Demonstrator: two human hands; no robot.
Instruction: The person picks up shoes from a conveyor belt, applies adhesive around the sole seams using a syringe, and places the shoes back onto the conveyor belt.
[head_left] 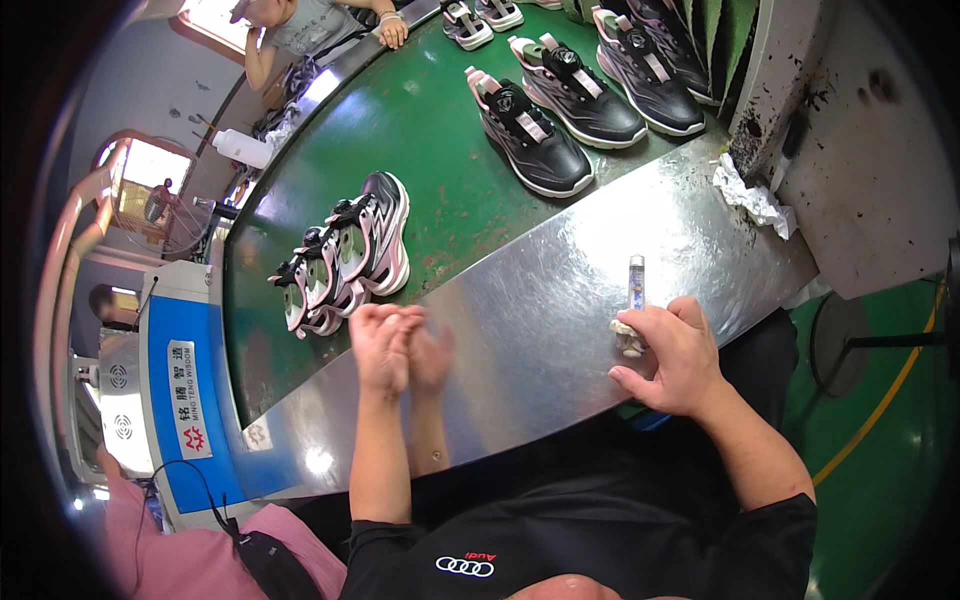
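Beside the shoes on the left, my left hand (384, 345) hovers over the metal edge strip (520, 345). Its fingers are loosely bent and a little blurred, and no object shows in it. My right hand (672, 355) rests on the strip at the right, thumb apart from the bent forefinger. Between them sits a small, crumpled whitish lump (629, 340), which the forefinger touches or nearly touches. Just beyond it lies a slim clear lighter-like tube (637, 283) with blue marks and a metal end. Several black, grey and pink sneakers (385, 225) stand close together near my left hand.
More black sneakers with pink trim (540, 150) stand on the green table surface (440, 140) at the far right. Crumpled white paper (752, 195) lies by a stained machine panel (870, 150). Another person's hand (393, 30) rests on the far edge. A blue-and-white housing (185, 400) stands left.
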